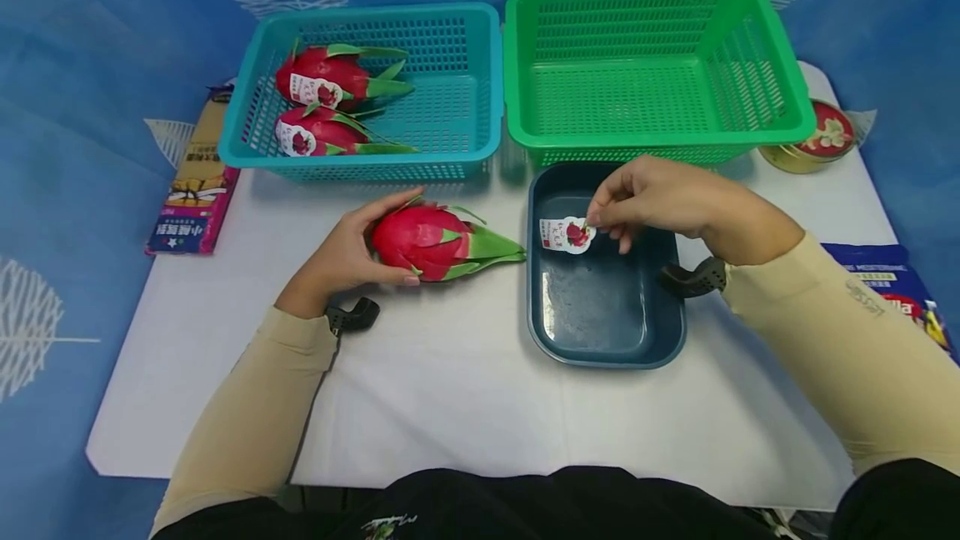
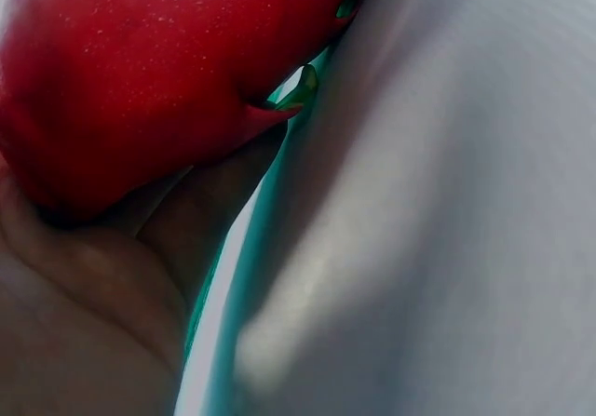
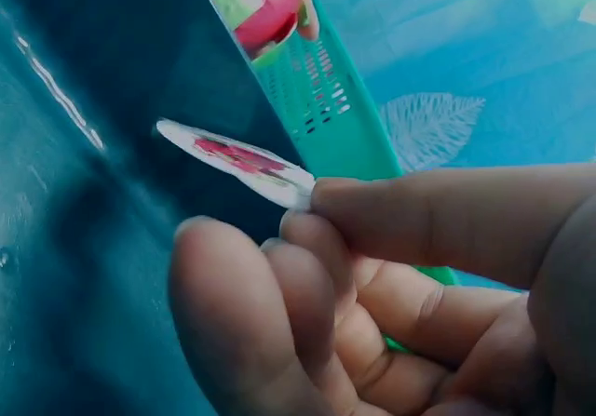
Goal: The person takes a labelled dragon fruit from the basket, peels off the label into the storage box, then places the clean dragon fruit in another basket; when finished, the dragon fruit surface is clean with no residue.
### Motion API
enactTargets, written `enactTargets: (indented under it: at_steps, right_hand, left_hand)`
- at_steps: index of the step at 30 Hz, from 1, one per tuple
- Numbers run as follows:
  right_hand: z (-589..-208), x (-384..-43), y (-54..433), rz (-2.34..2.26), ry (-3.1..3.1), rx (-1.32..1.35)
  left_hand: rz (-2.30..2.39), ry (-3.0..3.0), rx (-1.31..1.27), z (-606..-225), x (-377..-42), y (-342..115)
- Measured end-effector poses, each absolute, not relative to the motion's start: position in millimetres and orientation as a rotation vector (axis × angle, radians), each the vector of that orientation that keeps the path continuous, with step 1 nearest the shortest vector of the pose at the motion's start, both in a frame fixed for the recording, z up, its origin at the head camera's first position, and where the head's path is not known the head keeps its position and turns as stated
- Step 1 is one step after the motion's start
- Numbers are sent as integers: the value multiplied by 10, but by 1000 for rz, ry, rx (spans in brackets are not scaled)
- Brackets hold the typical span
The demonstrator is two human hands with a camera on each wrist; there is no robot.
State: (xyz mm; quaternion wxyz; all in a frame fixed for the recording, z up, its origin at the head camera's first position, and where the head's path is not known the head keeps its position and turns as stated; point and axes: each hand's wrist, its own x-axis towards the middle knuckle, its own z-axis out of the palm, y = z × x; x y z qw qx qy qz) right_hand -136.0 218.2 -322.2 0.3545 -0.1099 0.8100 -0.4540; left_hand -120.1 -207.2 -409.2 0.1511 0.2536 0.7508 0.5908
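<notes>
My left hand (image 1: 337, 252) grips a red dragon fruit (image 1: 420, 242) with green leaf tips on the white table, thumb on its near side and fingers at its far side. In the left wrist view the fruit's red skin (image 2: 140, 81) rests against the palm. Between thumb and forefinger, my right hand (image 1: 663, 205) pinches a white label (image 1: 557, 234) printed with a dragon fruit picture. That label hangs over the dark blue tub (image 1: 592, 350); the right wrist view shows it nearly edge-on. Two labelled dragon fruits (image 1: 330, 77) lie in the blue basket (image 1: 450, 161).
Beside the blue basket stands a green basket (image 1: 660, 140), just behind the tub. A round tin (image 1: 825, 132) sits by its right side. Snack packets lie at the table's left (image 1: 195, 182) and right (image 1: 892, 273) edges.
</notes>
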Motion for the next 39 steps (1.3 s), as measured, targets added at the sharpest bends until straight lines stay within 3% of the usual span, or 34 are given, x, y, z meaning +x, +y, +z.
enactTargets:
  at_steps: [14,20,25,29,34,39]
  right_hand:
    - [-3233,-1288,2057,-549,2525,-428]
    - [-3179,-1214,2045,-566,2623,-412]
    - [-3177,-1160,2243,-978,2669,-209]
    - [-3317,-1101,2438,-1622,2523,108]
    - [-3502,-1047,2567,-2524,1834,447]
    - [-3579,-1077,2621,-2891,1173,685]
  left_hand:
    - [1707,2151,723,-4084,-1201,-2064]
    - [1693,2164,711,-4076,-1185,-2064]
    - [1706,2166,717,-4066,-1174,-2054]
    - [1721,2183,733,-4066,-1170,-2042]
    - [1721,2270,728,-4074,-1166,-2036]
    - [1733,2348,714,-4077,-1170,-2026]
